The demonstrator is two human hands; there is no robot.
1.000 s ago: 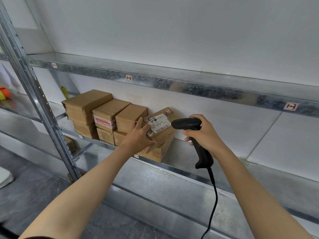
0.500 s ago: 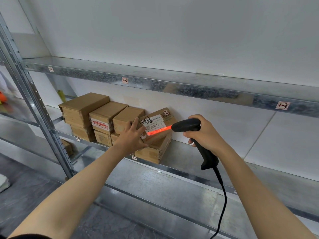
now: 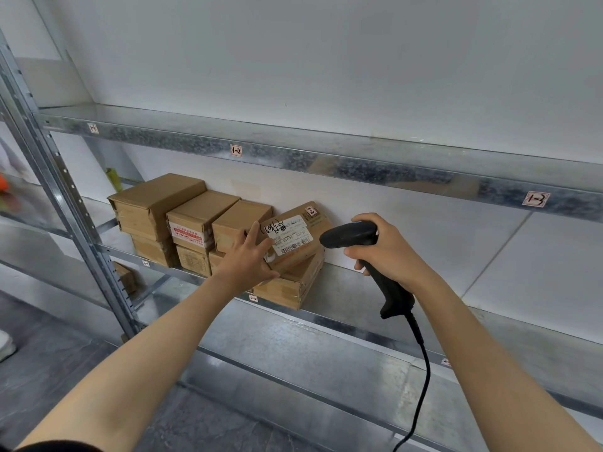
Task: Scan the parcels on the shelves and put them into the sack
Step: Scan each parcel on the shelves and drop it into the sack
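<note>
A tilted brown parcel (image 3: 295, 236) with a white barcode label leans on a flat box (image 3: 287, 287) on the middle metal shelf (image 3: 359, 326). My left hand (image 3: 248, 259) holds this parcel by its left end, fingers on its side and thumb below its front edge. My right hand (image 3: 390, 254) grips a black corded barcode scanner (image 3: 349, 234), whose head points at the label from just to its right. No red beam shows on the label. No sack is in view.
Several more brown boxes (image 3: 182, 216) are stacked in two layers left of the parcel. An upper shelf (image 3: 326, 161) runs overhead and a grey upright post (image 3: 75, 220) stands at the left. The scanner cable (image 3: 422, 386) hangs down past a lower shelf (image 3: 293, 357).
The red scan line that lay across the label half a second ago is gone. Both hands and the parcel keep nearly the same places.
</note>
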